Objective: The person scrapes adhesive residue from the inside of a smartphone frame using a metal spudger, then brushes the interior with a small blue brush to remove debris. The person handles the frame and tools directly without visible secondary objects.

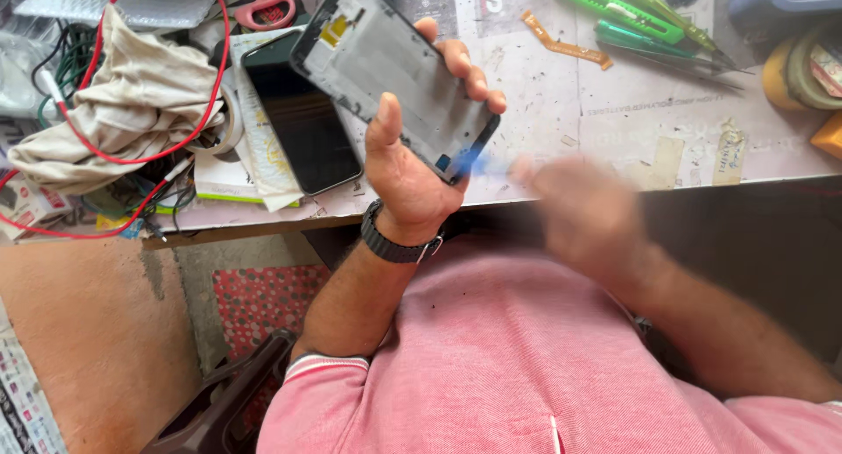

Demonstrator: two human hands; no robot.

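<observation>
I see a pink shirt (526,366) and a black wristwatch (395,243). Green screwdrivers (640,20) lie near a beige cloth (123,103) looped by red wire (215,77).

Bright, even daylight, soft shadows, right hand (583,210) smeared by motion blur, rest fairly sharp

Phone frame (395,81) in left hand (408,178), over counter (614,112) edge; second phone (303,121) flat on counter just left. Cloth (123,103) w/ wires further left; screwdrivers (649,24) far right. Right hand (583,213) blurred, prob. touching frame's corner.
</observation>
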